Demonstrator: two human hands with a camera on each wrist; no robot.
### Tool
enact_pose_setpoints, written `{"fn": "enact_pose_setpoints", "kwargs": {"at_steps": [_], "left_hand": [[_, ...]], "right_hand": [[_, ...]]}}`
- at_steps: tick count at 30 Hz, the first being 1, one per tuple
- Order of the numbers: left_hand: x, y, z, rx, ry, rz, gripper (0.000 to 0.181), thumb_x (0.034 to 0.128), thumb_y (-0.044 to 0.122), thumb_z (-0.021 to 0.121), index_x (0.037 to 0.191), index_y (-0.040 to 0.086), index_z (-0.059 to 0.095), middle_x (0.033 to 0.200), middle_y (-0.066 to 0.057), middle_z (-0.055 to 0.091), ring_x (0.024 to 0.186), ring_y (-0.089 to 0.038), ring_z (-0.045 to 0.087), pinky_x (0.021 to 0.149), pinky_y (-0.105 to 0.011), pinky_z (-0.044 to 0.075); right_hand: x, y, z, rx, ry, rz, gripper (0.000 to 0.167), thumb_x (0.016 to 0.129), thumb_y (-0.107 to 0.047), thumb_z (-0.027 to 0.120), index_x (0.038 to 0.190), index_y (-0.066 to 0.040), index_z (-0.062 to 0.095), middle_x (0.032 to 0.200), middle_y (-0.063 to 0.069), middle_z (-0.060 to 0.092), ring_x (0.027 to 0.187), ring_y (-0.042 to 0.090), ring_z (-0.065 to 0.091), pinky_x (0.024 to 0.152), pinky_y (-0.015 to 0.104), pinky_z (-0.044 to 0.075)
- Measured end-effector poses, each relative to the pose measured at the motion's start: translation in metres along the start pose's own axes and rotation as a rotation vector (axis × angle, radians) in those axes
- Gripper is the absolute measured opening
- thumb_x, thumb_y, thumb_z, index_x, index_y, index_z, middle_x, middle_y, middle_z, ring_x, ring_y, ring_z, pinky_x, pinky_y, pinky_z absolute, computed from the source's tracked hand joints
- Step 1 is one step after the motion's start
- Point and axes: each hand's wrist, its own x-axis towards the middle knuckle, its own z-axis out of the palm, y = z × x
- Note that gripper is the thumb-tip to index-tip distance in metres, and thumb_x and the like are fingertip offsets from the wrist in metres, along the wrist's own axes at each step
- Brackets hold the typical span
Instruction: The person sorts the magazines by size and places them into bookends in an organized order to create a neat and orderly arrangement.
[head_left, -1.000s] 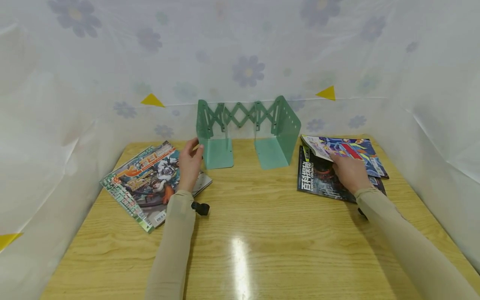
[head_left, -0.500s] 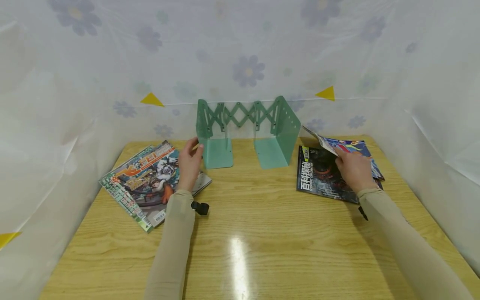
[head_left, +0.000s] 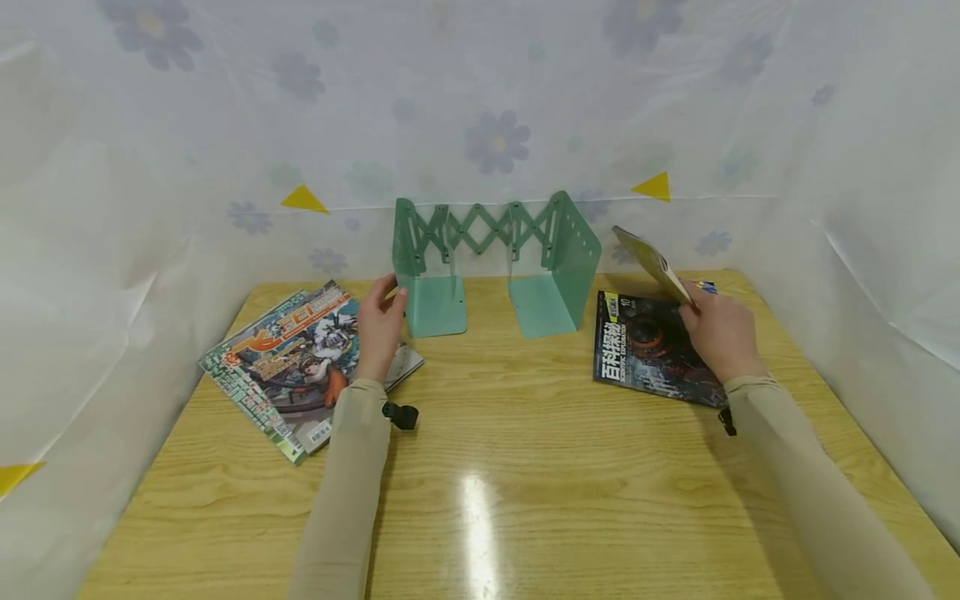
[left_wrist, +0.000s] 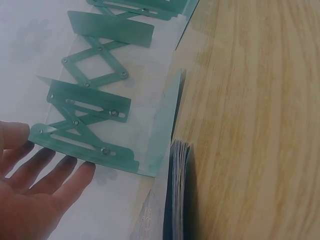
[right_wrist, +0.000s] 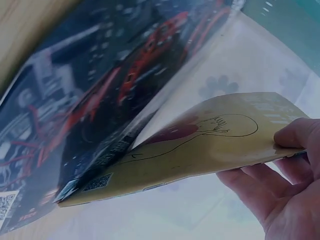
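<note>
My right hand [head_left: 723, 337] pinches a thin magazine [head_left: 651, 260] by its edge, thumb on one face and fingers on the other. The magazine stands tilted up, and the right wrist view shows its yellowish back cover [right_wrist: 200, 142] with a line drawing. Below it a dark magazine [head_left: 648, 350] lies on the table, partly hidden by that hand. At the left, my left hand [head_left: 378, 325] rests its extended fingertips against the outer side of the green expandable bookend [head_left: 435, 308]. The left wrist view shows those fingers [left_wrist: 75, 187] along the panel's edge.
Several magazines [head_left: 288, 375] lie overlapped on the left of the wooden table [head_left: 525, 467], one poking out beneath my left wrist. Between the bookend's two side panels runs a scissor lattice [head_left: 480, 229]. Flowered sheeting [head_left: 495, 100] hangs behind and beside the table.
My right hand has tipped the upper magazine from lying nearly flat to standing tilted, uncovering more of the dark one. That hand moved slightly right. My left hand has stayed at the bookend.
</note>
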Motion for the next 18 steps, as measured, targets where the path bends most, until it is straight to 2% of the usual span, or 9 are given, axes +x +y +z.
{"fn": "enact_pose_setpoints", "kwargs": {"at_steps": [5, 11, 16, 18], "left_hand": [[0.000, 0.000, 0.000, -0.002, -0.001, 0.005, 0.038, 0.1026, 0.033, 0.055, 0.140, 0.026, 0.055, 0.142, 0.002, 0.052, 0.121, -0.021, 0.054, 0.094, -0.045, 0.048], [0.000, 0.000, 0.000, -0.003, -0.002, 0.001, 0.038, 0.1030, 0.031, 0.054, 0.141, 0.026, 0.054, 0.143, 0.002, 0.051, 0.122, -0.021, 0.053, 0.094, -0.045, 0.048], [-0.001, 0.005, 0.000, -0.010, -0.014, -0.011, 0.040, 0.1036, 0.028, 0.053, 0.143, 0.021, 0.052, 0.145, -0.002, 0.049, 0.124, -0.024, 0.052, 0.096, -0.046, 0.047], [-0.002, 0.009, 0.001, -0.009, -0.018, -0.018, 0.040, 0.1041, 0.024, 0.053, 0.144, 0.018, 0.051, 0.146, -0.005, 0.048, 0.125, -0.026, 0.052, 0.096, -0.046, 0.047]], "right_hand": [[0.001, -0.002, -0.004, 0.053, 0.059, 0.045, 0.038, 0.096, -0.004, 0.060, 0.134, 0.003, 0.059, 0.063, 0.026, 0.061, 0.036, 0.019, 0.030, 0.040, 0.035, 0.023], [0.004, -0.002, -0.010, 0.093, 0.160, 0.079, 0.032, 0.095, -0.004, 0.062, 0.126, 0.003, 0.066, 0.081, 0.031, 0.067, 0.041, 0.029, 0.047, 0.043, 0.038, 0.031], [0.004, -0.003, -0.014, 0.152, 0.232, 0.121, 0.022, 0.094, -0.007, 0.063, 0.113, 0.002, 0.072, 0.077, 0.028, 0.067, 0.056, 0.041, 0.060, 0.053, 0.050, 0.043], [0.003, -0.005, -0.015, 0.175, 0.268, 0.135, 0.018, 0.093, -0.007, 0.062, 0.104, 0.001, 0.074, 0.074, 0.026, 0.067, 0.060, 0.043, 0.062, 0.057, 0.053, 0.044]]}}
